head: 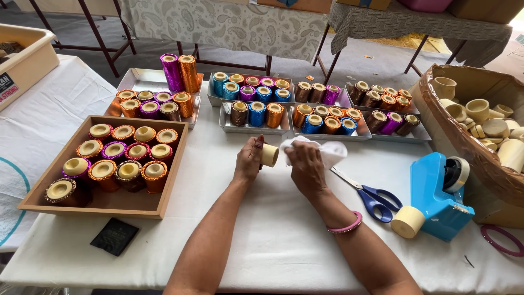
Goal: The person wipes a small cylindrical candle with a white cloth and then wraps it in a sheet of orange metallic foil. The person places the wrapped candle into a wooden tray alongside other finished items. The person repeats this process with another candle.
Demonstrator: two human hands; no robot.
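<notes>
Small black card (114, 236) lay nearest on the white table (273, 229), left hand (249, 160) gripped a cream candle holder (269, 155), right hand (307, 165) clutched a white cloth (327, 151), blue scissors (370, 194) nearby.

You are sitting in a small craft workshop, a place where decorated holders get made by hand in batches. Your work table (284, 229) is draped in white cloth, and a wooden tray (164, 205) and several metal trays (254, 128) are packed with foil-wrapped holders (256, 113) in orange, blue, purple and brown. A cardboard box (469, 147) of plain cream holders sits at your right, beside a blue tape dispenser (436, 199) and scissors (371, 196). Beyond, more cloth-covered folding tables (224, 24) stand on a bare grey floor.
</notes>
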